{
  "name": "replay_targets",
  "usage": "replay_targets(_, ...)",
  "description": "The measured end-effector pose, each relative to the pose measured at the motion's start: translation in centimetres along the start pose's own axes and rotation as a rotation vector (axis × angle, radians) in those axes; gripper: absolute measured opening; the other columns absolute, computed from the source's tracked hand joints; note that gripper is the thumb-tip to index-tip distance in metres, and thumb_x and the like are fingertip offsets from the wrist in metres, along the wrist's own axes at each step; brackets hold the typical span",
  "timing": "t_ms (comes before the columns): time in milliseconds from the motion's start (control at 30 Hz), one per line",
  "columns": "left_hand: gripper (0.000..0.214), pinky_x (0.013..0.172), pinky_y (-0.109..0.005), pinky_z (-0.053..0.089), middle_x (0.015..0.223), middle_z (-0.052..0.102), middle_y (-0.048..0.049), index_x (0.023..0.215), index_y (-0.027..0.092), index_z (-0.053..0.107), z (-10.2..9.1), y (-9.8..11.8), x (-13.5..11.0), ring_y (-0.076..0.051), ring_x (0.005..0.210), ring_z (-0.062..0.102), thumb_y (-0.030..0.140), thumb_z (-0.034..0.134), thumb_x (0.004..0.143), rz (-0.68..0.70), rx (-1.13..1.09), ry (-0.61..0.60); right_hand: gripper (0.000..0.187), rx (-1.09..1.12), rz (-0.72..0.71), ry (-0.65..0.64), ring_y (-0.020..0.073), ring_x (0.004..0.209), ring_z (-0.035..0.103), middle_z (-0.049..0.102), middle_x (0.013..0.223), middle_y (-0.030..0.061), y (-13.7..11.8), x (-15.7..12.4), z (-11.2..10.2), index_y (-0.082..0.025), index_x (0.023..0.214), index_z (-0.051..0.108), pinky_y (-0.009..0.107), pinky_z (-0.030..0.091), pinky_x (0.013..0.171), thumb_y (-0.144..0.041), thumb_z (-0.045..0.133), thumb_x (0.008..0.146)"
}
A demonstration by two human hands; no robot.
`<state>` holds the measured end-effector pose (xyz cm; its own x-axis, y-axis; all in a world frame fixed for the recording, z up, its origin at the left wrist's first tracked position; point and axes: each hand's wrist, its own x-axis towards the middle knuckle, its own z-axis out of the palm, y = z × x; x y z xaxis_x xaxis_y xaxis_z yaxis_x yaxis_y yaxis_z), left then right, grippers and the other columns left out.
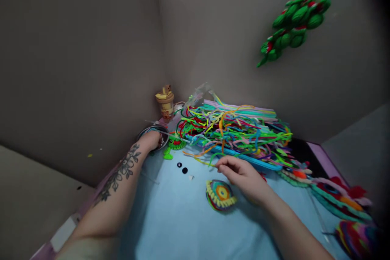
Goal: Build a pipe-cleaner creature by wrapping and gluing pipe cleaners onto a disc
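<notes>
My left hand [150, 139] reaches down into a dark round bowl [164, 142] at the back left, and its fingers are hidden there. My right hand [237, 170] is closed in a pinch on a thin yellow-green pipe cleaner [203, 161], near the front of the pile. Just below that hand lies a round coiled piece [221, 196] in rainbow colours with a yellow looped edge. Between the hands are a black button-like disc [185, 170], a dark shiny disc [179, 165] and a small white scrap [191, 177].
Tangled pipe cleaners [240, 126] fill a blue tray [258, 162] against the wall. A green piece [176, 143] lies beside the bowl, a lidded cup [166, 103] behind it. Colourful fuzzy pieces [338, 199] lie at right. Green braided decoration [295, 24] hangs on the wall.
</notes>
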<state>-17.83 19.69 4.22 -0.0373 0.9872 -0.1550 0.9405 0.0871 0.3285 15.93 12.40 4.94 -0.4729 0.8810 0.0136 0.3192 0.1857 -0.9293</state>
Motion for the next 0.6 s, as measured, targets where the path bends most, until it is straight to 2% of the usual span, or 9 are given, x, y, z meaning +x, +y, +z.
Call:
replay_targets(100, 0.002, 0.069, -0.027, 0.041, 0.06, 0.058, -0.0052, 0.058, 0.015, 0.061, 0.2, -0.1, 0.6, -0.02, 0.07, 0.058, 0.013, 0.061, 0.06, 0.004, 0.189, -0.056, 0.025, 0.027, -0.014, 0.02, 0.0126, 0.066, 0.053, 0.059, 0.075, 0.0028, -0.6, -0.4, -0.7, -0.016, 0.085, 0.06, 0.021, 0.041, 0.057, -0.039, 0.05, 0.082)
replay_targets(233, 0.005, 0.075, -0.029, 0.041, 0.066, 0.06, -0.0084, 0.061, 0.011, 0.06, 0.3, 0.3, 0.5, -0.023, 0.078, 0.06, 0.013, 0.057, 0.065, 0.041, 0.261, -0.071, 0.024, 0.032, -0.039, 0.059, 0.0121, 0.064, 0.051, 0.057, 0.072, 0.0019, -1.0, -0.6, -1.3, -0.017, 0.082, 0.059, 0.021, 0.04, 0.055, -0.039, 0.05, 0.082)
replay_targets(400, 0.006, 0.068, -0.026, 0.041, 0.065, 0.062, -0.0067, 0.06, 0.015, 0.06, -1.1, 0.7, 0.3, -0.019, 0.068, 0.058, 0.017, 0.057, 0.064, 0.11, 0.285, -0.143, 0.022, 0.068, -0.053, 0.037, 0.0104, 0.059, 0.048, 0.055, 0.068, 0.0006, -1.3, -0.8, -1.7, -0.017, 0.082, 0.059, 0.02, 0.038, 0.052, -0.037, 0.05, 0.082)
replay_targets(467, 0.008, 0.066, -0.024, 0.041, 0.069, 0.063, -0.0044, 0.065, 0.018, 0.061, -2.4, 0.8, -0.2, -0.016, 0.066, 0.055, 0.022, 0.055, 0.067, 0.172, 0.221, -0.127, 0.022, 0.067, -0.07, 0.048, 0.0104, 0.06, 0.048, 0.055, 0.068, 0.0007, -1.4, -0.9, -1.9, -0.017, 0.081, 0.059, 0.02, 0.038, 0.052, -0.036, 0.05, 0.082)
replay_targets(533, 0.015, 0.065, -0.022, 0.041, 0.072, 0.063, -0.0029, 0.073, 0.019, 0.062, -3.7, 1.2, -1.1, -0.015, 0.067, 0.054, 0.03, 0.052, 0.072, 0.229, 0.03, -0.015, 0.022, 0.076, -0.084, 0.063, 0.0107, 0.061, 0.048, 0.056, 0.069, 0.0009, -1.3, -0.9, -2.0, -0.016, 0.081, 0.059, 0.02, 0.038, 0.052, -0.036, 0.05, 0.082)
replay_targets(600, 0.023, 0.06, -0.022, 0.041, 0.07, 0.061, -0.002, 0.079, 0.017, 0.059, -4.5, 1.7, -2.2, -0.014, 0.064, 0.052, 0.038, 0.05, 0.074, 0.221, -0.209, 0.068, 0.023, 0.097, -0.086, 0.07, 0.0107, 0.061, 0.048, 0.055, 0.068, 0.0008, -1.3, -0.9, -2.0, -0.016, 0.08, 0.058, 0.02, 0.038, 0.052, -0.037, 0.05, 0.082)
